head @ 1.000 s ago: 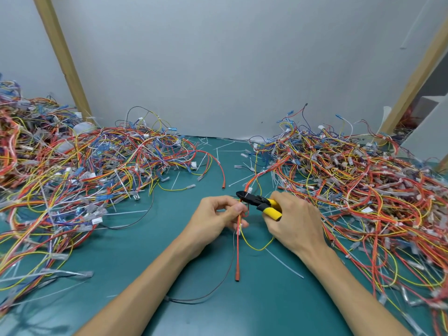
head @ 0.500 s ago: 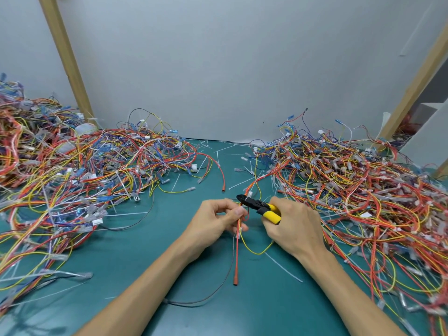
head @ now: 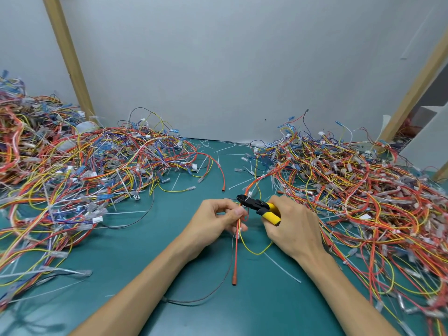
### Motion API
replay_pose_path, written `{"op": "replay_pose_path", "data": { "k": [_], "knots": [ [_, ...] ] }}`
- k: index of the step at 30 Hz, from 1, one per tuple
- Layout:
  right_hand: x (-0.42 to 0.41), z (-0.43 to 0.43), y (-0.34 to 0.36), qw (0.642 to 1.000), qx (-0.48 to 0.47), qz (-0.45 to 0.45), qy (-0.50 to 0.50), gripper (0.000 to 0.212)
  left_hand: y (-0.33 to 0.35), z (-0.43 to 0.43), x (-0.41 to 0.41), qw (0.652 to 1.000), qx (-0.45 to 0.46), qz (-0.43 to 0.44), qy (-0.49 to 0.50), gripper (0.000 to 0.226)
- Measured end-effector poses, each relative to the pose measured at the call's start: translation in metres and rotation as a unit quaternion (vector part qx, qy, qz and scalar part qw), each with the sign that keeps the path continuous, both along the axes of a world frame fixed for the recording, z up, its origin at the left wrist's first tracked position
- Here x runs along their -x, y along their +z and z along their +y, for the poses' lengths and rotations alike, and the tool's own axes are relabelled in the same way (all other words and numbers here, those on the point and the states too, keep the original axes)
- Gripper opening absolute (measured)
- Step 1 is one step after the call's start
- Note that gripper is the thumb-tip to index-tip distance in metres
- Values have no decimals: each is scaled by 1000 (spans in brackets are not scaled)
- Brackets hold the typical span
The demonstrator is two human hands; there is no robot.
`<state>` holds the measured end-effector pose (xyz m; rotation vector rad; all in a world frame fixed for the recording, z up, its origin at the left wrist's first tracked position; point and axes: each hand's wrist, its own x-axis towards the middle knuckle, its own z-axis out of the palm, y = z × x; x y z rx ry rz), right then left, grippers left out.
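Two bare hands meet over the green table [head: 135,270] in the single head view. The left hand [head: 213,223] pinches a thin bundle of wires between its thumb and curled fingers. The fingertips cover the held spot, so the number of strands cannot be told. A red wire [head: 235,258] drops from that pinch toward the viewer and ends in a red sleeve lying on the table. A yellow wire [head: 254,252] loops from the pinch across to the right hand [head: 294,230].

The right hand is closed round the yellow handles of the cutters [head: 258,206], and the palm hides most of both handles. The black head of the cutters points left, touching the bundle just above the left thumb. Whether the blades bite on a wire or on a tie is too small to make out.

A dark wire [head: 208,295] curves near the red sleeve and vanishes under the left forearm. A white cable tie [head: 282,267] lies beside the right wrist. The left heap [head: 72,170] and the right heap [head: 358,195] of tangled wires run off the frame edges.
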<state>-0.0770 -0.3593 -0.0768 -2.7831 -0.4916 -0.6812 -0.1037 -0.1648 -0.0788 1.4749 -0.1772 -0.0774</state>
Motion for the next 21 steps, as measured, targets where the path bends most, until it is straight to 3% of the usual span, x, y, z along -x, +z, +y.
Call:
{"op": "replay_pose_path", "data": {
  "k": [21],
  "knots": [
    [-1,1,2,1000,6,9,-10,25,1,0,1,1000,0,1,-1,16]
  ]
}}
